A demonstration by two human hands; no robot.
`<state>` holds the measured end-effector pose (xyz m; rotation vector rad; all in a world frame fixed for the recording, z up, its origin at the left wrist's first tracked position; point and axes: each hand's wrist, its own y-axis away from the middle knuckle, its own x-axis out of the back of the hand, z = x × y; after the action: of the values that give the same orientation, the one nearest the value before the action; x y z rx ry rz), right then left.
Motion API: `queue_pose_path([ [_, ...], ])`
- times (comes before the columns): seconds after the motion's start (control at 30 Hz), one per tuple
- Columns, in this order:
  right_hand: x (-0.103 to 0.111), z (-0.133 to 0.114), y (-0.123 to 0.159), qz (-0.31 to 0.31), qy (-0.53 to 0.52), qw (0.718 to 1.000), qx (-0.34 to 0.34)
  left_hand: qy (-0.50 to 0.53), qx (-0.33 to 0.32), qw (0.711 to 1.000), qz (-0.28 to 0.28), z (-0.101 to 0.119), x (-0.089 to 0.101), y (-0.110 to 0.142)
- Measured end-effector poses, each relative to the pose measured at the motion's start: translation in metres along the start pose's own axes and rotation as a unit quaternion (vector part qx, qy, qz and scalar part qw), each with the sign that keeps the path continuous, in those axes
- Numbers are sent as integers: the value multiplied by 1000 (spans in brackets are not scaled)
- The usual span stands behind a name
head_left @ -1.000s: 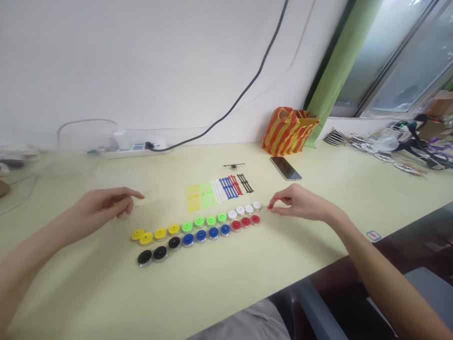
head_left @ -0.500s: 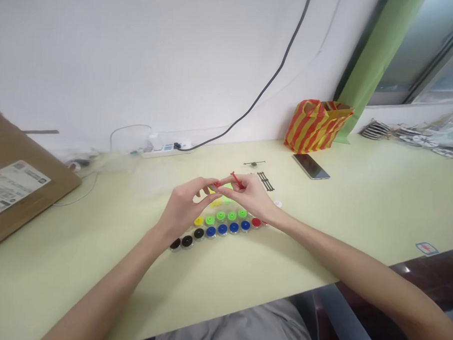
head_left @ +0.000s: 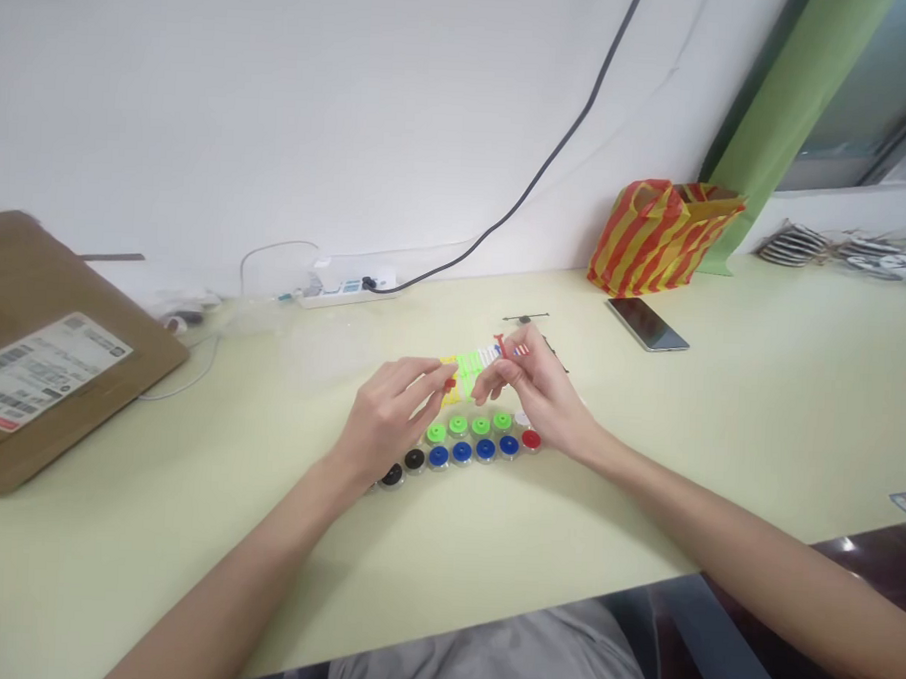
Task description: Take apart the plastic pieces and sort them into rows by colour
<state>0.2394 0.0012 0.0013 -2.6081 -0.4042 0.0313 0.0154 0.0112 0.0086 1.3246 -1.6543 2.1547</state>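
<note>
My right hand (head_left: 530,388) pinches a thin red plastic strip (head_left: 502,346) between thumb and fingers. My left hand (head_left: 394,417) holds a small red plastic piece (head_left: 449,382) at its fingertips, a short gap from the strip. Beneath the hands lie rows of round discs with clear bases: green discs (head_left: 458,426), blue discs (head_left: 461,452), black discs (head_left: 415,459) and a red disc (head_left: 531,439). Yellow, green and white plastic strips (head_left: 467,372) lie behind them, partly hidden by my hands.
The pale yellow-green desk (head_left: 191,488) holds a cardboard box (head_left: 46,382), a phone (head_left: 647,324), and a small black spinner-like part (head_left: 525,318). A striped plastic bag (head_left: 660,238) and a power strip (head_left: 346,294) stand along the wall.
My hands have parted slightly and the red strip has shifted to the right with my right hand. The view has turned a little left, showing more of the cardboard box.
</note>
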Motion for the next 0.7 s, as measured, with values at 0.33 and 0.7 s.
queue_pose_path([
  [0.33,-2,-10,-2,-1,-89,990,-110,20,-21,1000,2,13,0,-2],
  [0.7,-8,-10,2,49,-17,994,-92,26,-23,999,-2,19,-2,-3],
])
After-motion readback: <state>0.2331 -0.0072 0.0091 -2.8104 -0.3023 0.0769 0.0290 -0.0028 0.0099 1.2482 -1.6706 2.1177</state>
